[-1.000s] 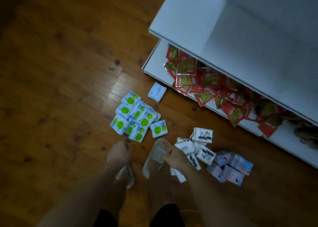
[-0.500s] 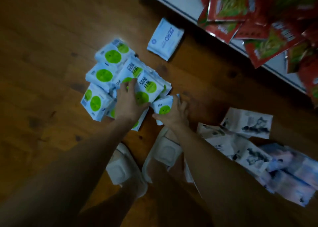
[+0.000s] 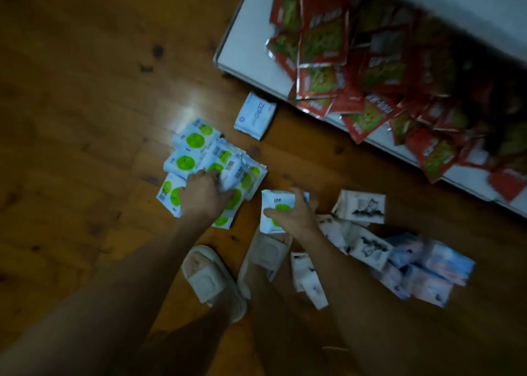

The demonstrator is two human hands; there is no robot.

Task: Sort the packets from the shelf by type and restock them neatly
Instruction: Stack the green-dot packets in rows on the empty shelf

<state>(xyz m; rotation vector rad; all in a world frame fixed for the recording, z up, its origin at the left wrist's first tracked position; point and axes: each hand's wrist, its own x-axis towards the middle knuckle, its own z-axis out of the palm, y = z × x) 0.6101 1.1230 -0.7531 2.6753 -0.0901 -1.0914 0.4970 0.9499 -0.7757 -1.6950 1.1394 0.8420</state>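
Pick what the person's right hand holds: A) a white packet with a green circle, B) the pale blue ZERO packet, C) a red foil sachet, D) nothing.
A: the right hand grips a white packet with a green circle, apart from the pile under the left hand.

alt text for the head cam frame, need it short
A person bends over a wooden floor, left hand gripping packets in a pile of green-dot packets, right hand holding one green-dot packet. Nearby lie a ZERO packet, white and blue packets, and red packets on a white shelf.
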